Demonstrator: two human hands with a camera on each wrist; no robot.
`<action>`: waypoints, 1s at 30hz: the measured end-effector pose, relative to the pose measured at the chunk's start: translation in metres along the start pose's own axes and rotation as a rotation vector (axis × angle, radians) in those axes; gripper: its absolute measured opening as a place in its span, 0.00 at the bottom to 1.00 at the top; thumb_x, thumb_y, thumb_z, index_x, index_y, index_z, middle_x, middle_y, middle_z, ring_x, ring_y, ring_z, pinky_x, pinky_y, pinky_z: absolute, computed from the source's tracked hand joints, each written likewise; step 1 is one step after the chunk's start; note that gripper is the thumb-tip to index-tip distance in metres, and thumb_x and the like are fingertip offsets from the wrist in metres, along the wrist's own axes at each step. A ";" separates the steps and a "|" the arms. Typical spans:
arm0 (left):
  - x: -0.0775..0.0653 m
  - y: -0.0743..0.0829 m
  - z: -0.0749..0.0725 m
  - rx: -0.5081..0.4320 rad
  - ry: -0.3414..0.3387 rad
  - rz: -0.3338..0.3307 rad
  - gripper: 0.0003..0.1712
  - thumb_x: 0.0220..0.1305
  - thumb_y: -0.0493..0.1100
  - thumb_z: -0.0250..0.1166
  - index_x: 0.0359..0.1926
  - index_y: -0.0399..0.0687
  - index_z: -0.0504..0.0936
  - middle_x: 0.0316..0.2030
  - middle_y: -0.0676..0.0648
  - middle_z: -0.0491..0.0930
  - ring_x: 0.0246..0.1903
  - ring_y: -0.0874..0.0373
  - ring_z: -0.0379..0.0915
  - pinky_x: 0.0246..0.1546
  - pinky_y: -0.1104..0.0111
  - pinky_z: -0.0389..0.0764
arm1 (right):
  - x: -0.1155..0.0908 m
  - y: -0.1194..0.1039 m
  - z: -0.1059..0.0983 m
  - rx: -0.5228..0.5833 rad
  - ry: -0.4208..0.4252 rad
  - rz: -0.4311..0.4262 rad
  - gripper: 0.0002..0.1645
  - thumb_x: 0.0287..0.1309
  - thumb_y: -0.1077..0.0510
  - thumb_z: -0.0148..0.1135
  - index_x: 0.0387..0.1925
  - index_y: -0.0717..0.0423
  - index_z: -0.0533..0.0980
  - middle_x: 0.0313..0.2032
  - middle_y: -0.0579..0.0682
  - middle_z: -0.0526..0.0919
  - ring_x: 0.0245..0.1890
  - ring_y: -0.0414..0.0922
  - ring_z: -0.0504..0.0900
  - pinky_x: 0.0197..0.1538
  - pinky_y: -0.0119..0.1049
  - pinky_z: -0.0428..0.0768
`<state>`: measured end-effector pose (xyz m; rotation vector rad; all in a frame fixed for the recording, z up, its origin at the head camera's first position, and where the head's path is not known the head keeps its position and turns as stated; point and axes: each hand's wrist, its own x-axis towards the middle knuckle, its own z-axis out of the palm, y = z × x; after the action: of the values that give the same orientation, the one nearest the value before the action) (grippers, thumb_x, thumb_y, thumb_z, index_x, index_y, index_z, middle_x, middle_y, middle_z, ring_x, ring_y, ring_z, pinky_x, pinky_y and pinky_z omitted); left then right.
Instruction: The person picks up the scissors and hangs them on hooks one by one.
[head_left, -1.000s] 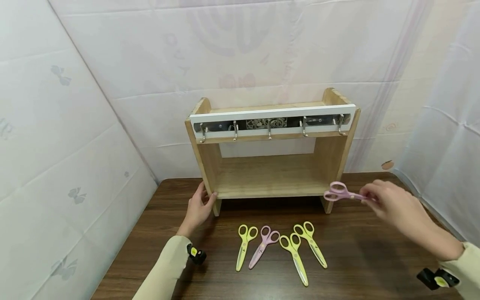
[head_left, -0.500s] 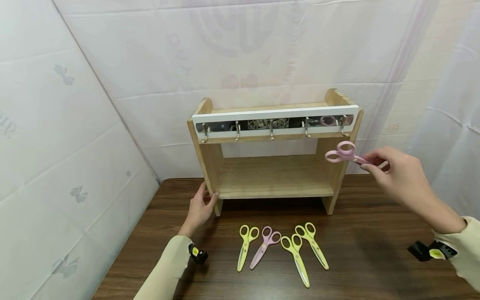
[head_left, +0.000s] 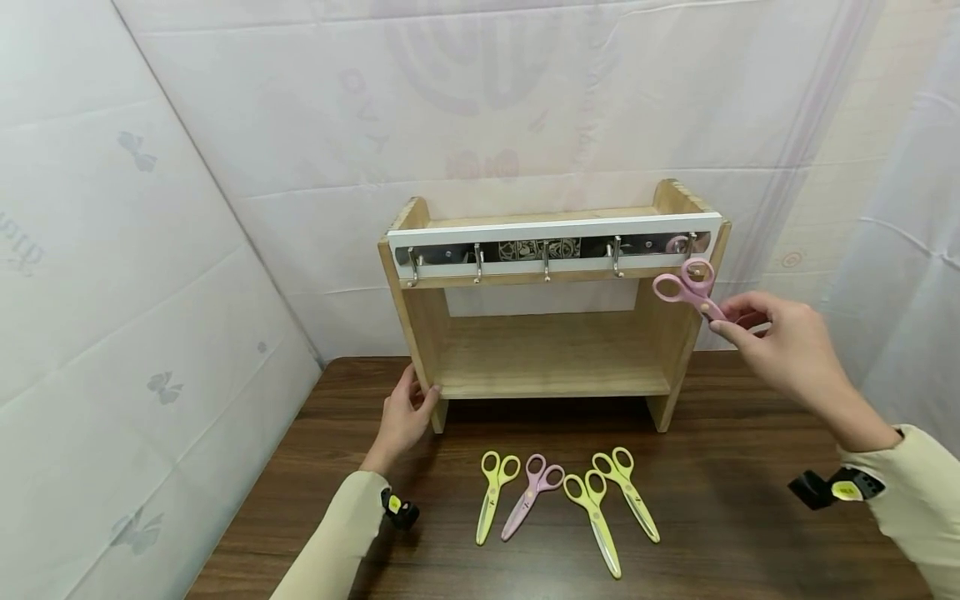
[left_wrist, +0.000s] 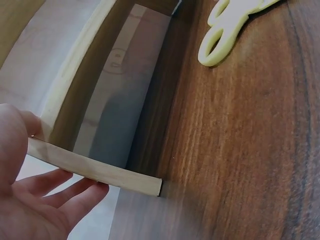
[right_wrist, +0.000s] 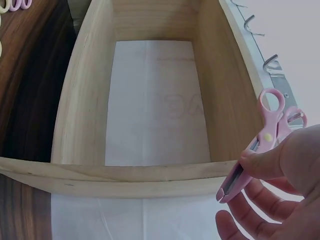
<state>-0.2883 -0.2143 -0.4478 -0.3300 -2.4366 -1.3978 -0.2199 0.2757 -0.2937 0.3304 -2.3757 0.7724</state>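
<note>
My right hand pinches a pair of pink scissors by the blade end, thumb against fingers. The finger loops point up and to the left, overlapping the rightmost hook of the white-framed rail in the head view. In the right wrist view the pink scissors show one loop around or in front of a hook; I cannot tell which. My left hand grips the lower left side panel of the wooden shelf. The left wrist view shows its thumb and fingers on opposite sides of the panel.
On the brown table before the shelf lie yellow scissors, pink scissors, and two more yellow pairs, one nearer and one farther right. The other hooks hold nothing. Patterned white cloth surrounds the table.
My right hand has lifted the pink scissors from beside the shelf's lower right up to the right end of the hook rail, tilting the loops upward. My left hand keeps its grip.
</note>
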 end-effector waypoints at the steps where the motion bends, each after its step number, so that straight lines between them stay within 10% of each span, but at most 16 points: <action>1: 0.000 0.000 0.000 -0.001 0.006 0.001 0.32 0.76 0.41 0.62 0.75 0.46 0.64 0.59 0.29 0.78 0.54 0.37 0.81 0.45 0.48 0.87 | 0.000 0.001 0.001 0.006 -0.003 0.005 0.05 0.59 0.63 0.74 0.36 0.59 0.85 0.31 0.58 0.88 0.27 0.18 0.73 0.26 0.19 0.72; 30: -0.003 -0.001 0.005 -0.005 0.036 0.006 0.30 0.77 0.43 0.60 0.75 0.45 0.65 0.60 0.29 0.78 0.54 0.36 0.81 0.46 0.47 0.86 | -0.005 0.010 0.023 0.042 0.005 0.007 0.07 0.60 0.62 0.73 0.39 0.59 0.84 0.32 0.58 0.88 0.28 0.19 0.74 0.30 0.15 0.70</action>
<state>-0.2862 -0.2105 -0.4520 -0.3100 -2.4019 -1.3949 -0.2307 0.2697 -0.3162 0.3378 -2.3599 0.8261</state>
